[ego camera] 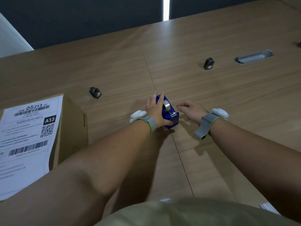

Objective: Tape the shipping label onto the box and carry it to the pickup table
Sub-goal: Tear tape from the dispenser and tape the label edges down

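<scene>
A brown cardboard box (70,128) stands at the left of the wooden table. A white shipping label (26,141) with barcodes and a QR code lies flat on its top. A blue tape dispenser (169,114) holding a clear tape roll sits at the middle of the table. My left hand (155,110) grips the dispenser from its left side, thumb under the near end. My right hand (191,110) hovers just right of the dispenser with fingers spread, holding nothing. Both wrists wear grey bands with white pods.
Two dark metal grommets (95,92) (208,63) stick up from the table (228,103) beyond the hands. A grey oval cable slot (254,57) lies at the far right. A seam runs down the table's middle. A dark wall stands behind the far edge.
</scene>
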Demonstrator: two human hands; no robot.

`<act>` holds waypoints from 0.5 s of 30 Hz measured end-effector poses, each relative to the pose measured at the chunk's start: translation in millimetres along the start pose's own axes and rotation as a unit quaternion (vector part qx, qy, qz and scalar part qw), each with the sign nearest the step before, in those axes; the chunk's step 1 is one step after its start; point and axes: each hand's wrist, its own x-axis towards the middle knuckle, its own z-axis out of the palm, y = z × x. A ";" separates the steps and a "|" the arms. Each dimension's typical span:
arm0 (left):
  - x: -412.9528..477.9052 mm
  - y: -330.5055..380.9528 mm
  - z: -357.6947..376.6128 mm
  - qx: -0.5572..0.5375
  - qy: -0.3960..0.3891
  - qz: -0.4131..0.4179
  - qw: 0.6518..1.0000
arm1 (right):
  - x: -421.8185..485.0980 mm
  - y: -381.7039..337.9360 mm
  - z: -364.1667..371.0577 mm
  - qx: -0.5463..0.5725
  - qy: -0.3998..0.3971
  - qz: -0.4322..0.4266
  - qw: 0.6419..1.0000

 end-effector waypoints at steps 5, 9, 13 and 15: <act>14.7 -4.4 12.2 -0.009 0.003 -0.005 1.000 | 23.1 -2.8 5.7 -0.015 -0.096 0.052 0.994; 18.9 -9.0 18.8 -0.017 0.030 0.005 0.999 | 36.7 -2.1 7.8 0.038 -0.134 0.103 0.985; 19.8 -12.1 21.8 -0.012 0.033 0.008 0.999 | 48.3 4.6 11.7 0.050 -0.154 0.125 0.979; 19.6 -12.2 22.3 -0.002 0.034 0.010 0.999 | 51.3 6.1 12.5 0.037 -0.165 0.132 0.977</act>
